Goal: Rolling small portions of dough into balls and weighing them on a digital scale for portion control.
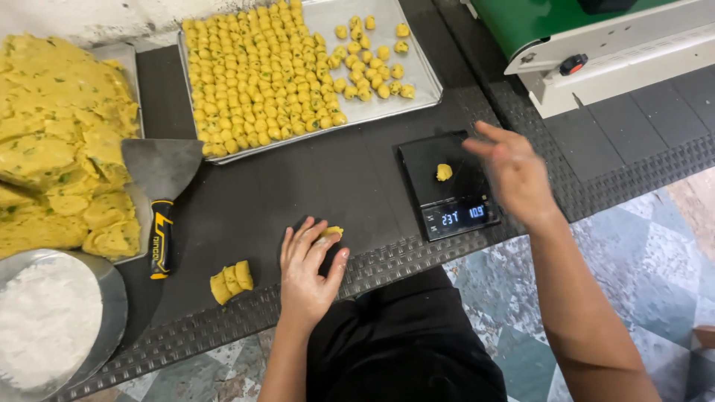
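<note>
My left hand [307,266] lies flat on the black mat, fingers spread over a small yellow dough ball [332,232] that peeks out at the fingertips. My right hand [512,173] hovers open just right of a black digital scale [449,205], holding nothing. A small yellow dough piece [444,172] sits on the scale's platform. Three cut dough pieces [231,281] lie on the mat left of my left hand.
A metal tray [417,71] at the back holds several rows of dough balls [261,74]. A large dough mass [59,141] fills the left. A bench scraper [161,193] and a bowl of white flour [52,320] sit nearby. A green-and-white machine [596,45] stands right.
</note>
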